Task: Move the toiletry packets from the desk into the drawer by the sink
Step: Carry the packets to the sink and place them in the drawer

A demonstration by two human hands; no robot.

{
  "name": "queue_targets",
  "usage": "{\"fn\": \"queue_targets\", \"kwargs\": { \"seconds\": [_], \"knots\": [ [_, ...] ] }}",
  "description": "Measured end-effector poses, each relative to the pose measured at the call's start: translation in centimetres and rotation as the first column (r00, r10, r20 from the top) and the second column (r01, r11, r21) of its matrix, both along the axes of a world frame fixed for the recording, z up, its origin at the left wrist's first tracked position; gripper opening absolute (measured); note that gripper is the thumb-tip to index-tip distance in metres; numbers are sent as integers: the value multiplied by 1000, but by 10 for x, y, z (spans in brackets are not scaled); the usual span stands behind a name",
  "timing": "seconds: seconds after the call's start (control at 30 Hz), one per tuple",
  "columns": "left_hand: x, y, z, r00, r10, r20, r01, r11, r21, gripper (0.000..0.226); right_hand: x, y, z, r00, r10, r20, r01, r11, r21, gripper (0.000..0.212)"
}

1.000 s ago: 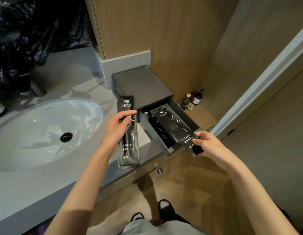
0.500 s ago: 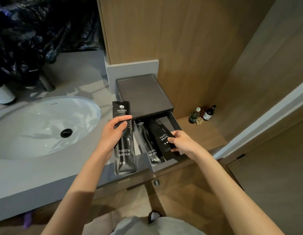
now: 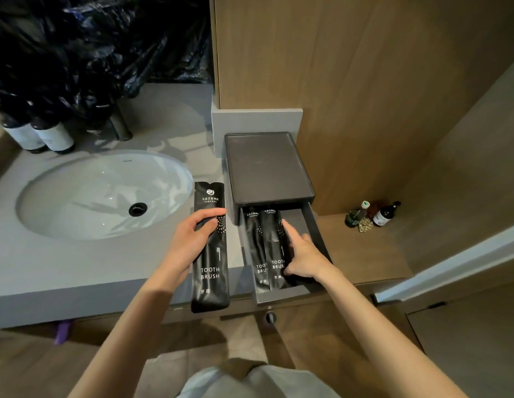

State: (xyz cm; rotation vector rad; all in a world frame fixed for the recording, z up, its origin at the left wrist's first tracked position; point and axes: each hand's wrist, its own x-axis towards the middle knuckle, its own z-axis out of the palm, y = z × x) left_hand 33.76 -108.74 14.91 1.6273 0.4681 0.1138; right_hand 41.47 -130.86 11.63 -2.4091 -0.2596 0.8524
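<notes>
A dark drawer point(image 3: 316, 239) stands pulled out of a black box point(image 3: 267, 168) on the grey counter right of the sink. Two black toothbrush packets lie side by side in its left half: one point(image 3: 257, 254) at the left wall, one point(image 3: 274, 248) beside it. My right hand point(image 3: 300, 254) rests inside the drawer on the second packet, index finger stretched out, other fingers curled at the packet's right edge. My left hand point(image 3: 192, 239) grips a third black toothbrush packet point(image 3: 211, 271) upright over the counter, left of the drawer.
A white oval sink point(image 3: 100, 193) fills the counter's left. Dark bottles point(image 3: 40, 136) and black plastic wrap point(image 3: 92, 53) stand behind it. Small bottles point(image 3: 373, 215) sit on a low wooden ledge at the right. Wood panels rise behind the box.
My right hand has laid its packet flat in the drawer beside the first one and now presses on it with a pointed finger. My left hand has kept its packet in place.
</notes>
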Motion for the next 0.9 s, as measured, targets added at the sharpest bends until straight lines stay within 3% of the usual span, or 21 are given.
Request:
{"fn": "queue_targets", "kwargs": {
  "seconds": [0.3,0.9],
  "knots": [
    [-3,-2,-4,999,-20,-25,19,999,-41,33,-2,12,-7,972,226,64,-221,972,-80,111],
    [0,-11,-2,992,-123,-14,122,990,-66,34,12,7,2,934,352,61,-344,932,-113,106]
  ]
}}
